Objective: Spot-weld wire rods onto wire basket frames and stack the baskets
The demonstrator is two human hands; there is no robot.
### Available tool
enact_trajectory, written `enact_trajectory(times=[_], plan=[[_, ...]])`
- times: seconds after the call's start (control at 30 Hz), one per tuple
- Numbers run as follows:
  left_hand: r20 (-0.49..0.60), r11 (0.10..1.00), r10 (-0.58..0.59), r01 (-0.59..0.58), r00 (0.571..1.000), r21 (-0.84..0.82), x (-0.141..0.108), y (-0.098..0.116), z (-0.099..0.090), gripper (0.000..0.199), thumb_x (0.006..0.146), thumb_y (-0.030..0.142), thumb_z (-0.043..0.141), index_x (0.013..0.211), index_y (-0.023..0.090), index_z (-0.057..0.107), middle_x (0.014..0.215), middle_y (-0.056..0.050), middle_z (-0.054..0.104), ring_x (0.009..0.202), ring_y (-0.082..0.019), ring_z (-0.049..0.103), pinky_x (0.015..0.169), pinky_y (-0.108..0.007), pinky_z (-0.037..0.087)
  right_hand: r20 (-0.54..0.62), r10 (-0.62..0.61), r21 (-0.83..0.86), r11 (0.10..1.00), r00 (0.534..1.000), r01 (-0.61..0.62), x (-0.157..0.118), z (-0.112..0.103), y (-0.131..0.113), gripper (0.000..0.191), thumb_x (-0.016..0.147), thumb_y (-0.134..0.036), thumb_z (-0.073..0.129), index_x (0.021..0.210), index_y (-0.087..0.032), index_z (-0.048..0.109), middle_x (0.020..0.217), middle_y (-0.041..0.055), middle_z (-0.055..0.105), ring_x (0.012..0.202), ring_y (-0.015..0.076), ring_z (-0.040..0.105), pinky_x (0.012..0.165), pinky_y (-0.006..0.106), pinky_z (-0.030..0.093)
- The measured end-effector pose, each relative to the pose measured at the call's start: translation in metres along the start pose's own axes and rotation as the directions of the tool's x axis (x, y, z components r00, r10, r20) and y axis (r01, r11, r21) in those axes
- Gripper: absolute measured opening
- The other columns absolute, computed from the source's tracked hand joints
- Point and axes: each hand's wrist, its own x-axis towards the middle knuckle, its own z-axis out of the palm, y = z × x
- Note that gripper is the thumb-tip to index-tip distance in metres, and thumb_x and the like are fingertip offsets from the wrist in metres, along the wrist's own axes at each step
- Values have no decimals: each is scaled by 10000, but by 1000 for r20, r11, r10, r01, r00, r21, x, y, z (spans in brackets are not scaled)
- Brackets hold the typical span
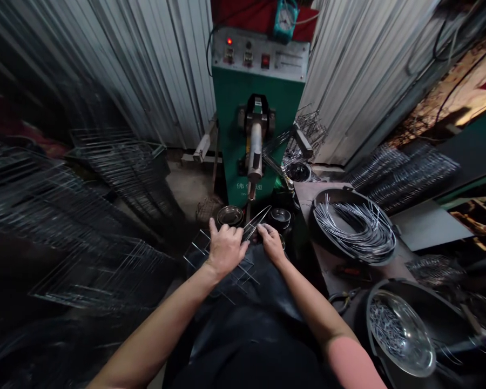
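Worker at a green machine (230,135), both hands low in front of its jutting metal rod (256,140). Left hand (227,246) was curled palm-down over a wire grid (198,248), one outer finger sticking out; its grip underneath was hidden. Right hand (272,243) pinched bent wires (261,213) between thumb and forefinger. Grid lay above the dark-clad lap, the bent wires reaching up toward the rod's lower end; contact there could not be told.

Progress, my judgement: partway through one piece. Grid's crossing wires looked joined already; the bent wires seemed not yet fixed. Plenty remained: a looped bundle of wires (360,237) in a dark pan, short metal pieces (386,327) in a steel bowl (419,346). Wire frames (121,162) stood massed on the worker's left, finished or not, unclear.

Writing: pale Chinese characters on the machine's front, 佛 and 通 legible, the middle blocked by the rod. Smaller letters beneath, and control panel (259,48) markings, unreadable. Red lamp (229,41) was lit.
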Motion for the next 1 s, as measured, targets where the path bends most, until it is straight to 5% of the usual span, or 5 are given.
enact_trajectory(times=[0.43, 1.0], plan=[[21, 999, 44, -43, 999, -22, 40, -4, 3, 183, 794, 308, 526, 791, 152, 622, 760, -142, 649, 851, -310, 558, 962, -575, 267, -153, 2, -3, 1000, 988, -3, 28, 0, -5, 383, 704, -536, 602, 600, -188, 478, 532, -35, 486, 475, 89, 425, 468, 217, 358], [104, 995, 86, -90, 991, 35, 85, -29, 20, 210, 785, 327, 551, 829, 138, 633, 823, -158, 668, 849, -305, 570, 866, -485, 340, -178, 61, 185, 982, 982, -28, 73, 1, 11, 316, 694, -466, 628, 638, -180, 508, 542, -35, 518, 458, 80, 443, 478, 214, 389]])
